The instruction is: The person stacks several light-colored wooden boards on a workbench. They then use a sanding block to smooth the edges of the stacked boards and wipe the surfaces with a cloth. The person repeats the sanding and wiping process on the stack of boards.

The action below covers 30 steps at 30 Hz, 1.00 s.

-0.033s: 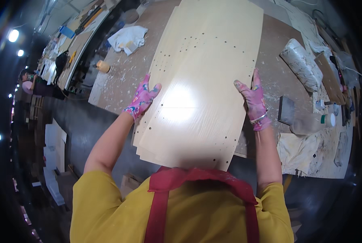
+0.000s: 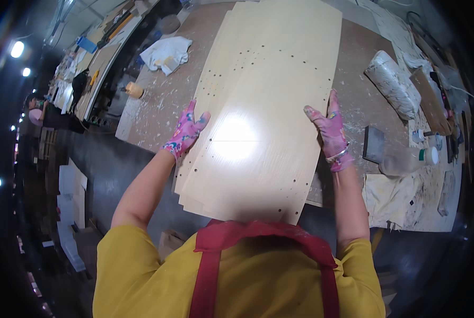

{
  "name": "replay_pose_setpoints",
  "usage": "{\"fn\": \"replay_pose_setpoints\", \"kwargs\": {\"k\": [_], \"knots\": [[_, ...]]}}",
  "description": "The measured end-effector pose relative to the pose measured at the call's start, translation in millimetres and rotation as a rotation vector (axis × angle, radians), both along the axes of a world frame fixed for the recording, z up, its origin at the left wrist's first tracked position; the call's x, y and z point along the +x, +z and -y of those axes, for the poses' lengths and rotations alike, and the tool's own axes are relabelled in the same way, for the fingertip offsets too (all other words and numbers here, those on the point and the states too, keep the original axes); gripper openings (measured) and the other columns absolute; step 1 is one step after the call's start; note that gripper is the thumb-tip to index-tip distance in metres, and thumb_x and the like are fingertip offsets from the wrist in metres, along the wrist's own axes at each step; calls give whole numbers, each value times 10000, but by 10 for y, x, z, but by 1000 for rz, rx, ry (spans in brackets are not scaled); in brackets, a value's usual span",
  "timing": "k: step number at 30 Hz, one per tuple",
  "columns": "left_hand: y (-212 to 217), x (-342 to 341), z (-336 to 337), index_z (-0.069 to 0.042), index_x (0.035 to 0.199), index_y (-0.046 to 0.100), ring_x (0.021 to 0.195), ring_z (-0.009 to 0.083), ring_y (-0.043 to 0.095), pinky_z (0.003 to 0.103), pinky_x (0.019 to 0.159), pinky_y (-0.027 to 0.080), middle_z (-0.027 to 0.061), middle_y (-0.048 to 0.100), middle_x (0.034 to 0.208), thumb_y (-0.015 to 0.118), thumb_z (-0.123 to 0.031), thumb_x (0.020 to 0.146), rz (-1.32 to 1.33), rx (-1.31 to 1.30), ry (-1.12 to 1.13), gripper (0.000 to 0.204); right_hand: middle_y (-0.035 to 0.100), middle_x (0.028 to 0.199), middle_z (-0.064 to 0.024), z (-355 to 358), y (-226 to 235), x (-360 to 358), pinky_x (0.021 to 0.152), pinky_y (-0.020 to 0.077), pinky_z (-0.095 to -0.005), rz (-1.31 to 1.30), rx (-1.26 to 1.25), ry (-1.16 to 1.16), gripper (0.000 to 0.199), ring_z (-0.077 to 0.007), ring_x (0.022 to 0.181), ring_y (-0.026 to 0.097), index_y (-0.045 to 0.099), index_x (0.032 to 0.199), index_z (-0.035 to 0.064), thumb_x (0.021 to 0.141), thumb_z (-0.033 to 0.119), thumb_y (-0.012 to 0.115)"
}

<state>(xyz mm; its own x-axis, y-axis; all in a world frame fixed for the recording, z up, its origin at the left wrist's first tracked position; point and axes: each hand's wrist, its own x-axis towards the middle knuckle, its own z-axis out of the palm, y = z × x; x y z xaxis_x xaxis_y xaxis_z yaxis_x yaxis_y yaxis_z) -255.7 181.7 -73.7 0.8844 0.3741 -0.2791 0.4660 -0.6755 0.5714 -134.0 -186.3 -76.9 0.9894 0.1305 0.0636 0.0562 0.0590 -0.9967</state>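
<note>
Several long pale wooden boards (image 2: 269, 116) lie stacked in front of me, their edges slightly fanned out at the left and near end. Small dark holes dot the top board, and a lamp's glare shines on it. At the left edge, my left hand (image 2: 185, 130), in a pink flowered glove, grips the stack with its thumb on top. My right hand (image 2: 332, 132), gloved alike and with a bracelet at the wrist, grips the right edge, thumb on the top face. The other fingers go partly out of sight beside and below the boards. The near end reaches my red apron.
Beneath is a worn brown workbench (image 2: 147, 119). White cloth (image 2: 165, 50) and an orange-capped container (image 2: 134, 89) lie left. Right are a dark block (image 2: 374, 144), a clear bottle (image 2: 398, 161), a plastic-wrapped bundle (image 2: 393, 85) and stained cloth (image 2: 388, 199). Another person (image 2: 38, 114) stands far left.
</note>
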Motion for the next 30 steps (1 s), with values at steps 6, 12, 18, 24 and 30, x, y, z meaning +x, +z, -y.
{"fn": "replay_pose_setpoints", "kwargs": {"k": [6, 12, 18, 24, 30], "knots": [[-424, -38, -184, -66, 1575, 154, 1488, 353, 184, 423, 1203, 188, 246, 201, 1596, 497, -688, 911, 95, -127, -104, 972, 245, 1566, -305, -181, 298, -14, 1216, 169, -398, 100, -413, 2, 1057, -388, 1493, 172, 180, 1529, -73, 789, 356, 800], [-368, -119, -193, -69, 1572, 176, 1464, 322, 238, 419, 1187, 224, 219, 233, 1588, 490, -704, 908, 142, -304, -83, 971, 186, 1577, -318, -550, 494, 87, 1210, 201, -404, 72, -431, 126, 1116, -410, 1484, 191, 155, 1552, -26, 764, 443, 792], [-434, -35, -252, -72, 1569, 198, 1440, 292, 291, 416, 1170, 260, 192, 265, 1581, 483, -719, 904, 159, -476, -77, 970, 274, 1556, -262, -629, 207, 513, 1177, 276, -394, -51, -28, -51, 1075, -349, 1437, 319, 180, 1555, -11, 783, 417, 793], [-338, 569, -916, -76, 1566, 220, 1416, 262, 344, 412, 1154, 297, 165, 297, 1573, 477, -735, 901, -41, -889, 121, 971, 313, 1553, -257, -634, 43, 771, 1159, 284, -357, -148, 40, 164, 958, -310, 1418, 360, 268, 1515, -61, 841, 451, 716], [-184, 1189, -668, -66, 1527, 335, 1354, 185, 422, 369, 1104, 361, 73, 425, 1509, 402, -737, 934, -149, -743, 70, 897, 267, 1570, -283, -636, -53, 813, 1195, 212, -414, -76, -141, 136, 1024, -375, 1484, 203, 276, 1518, -45, 814, 582, 674]]}}
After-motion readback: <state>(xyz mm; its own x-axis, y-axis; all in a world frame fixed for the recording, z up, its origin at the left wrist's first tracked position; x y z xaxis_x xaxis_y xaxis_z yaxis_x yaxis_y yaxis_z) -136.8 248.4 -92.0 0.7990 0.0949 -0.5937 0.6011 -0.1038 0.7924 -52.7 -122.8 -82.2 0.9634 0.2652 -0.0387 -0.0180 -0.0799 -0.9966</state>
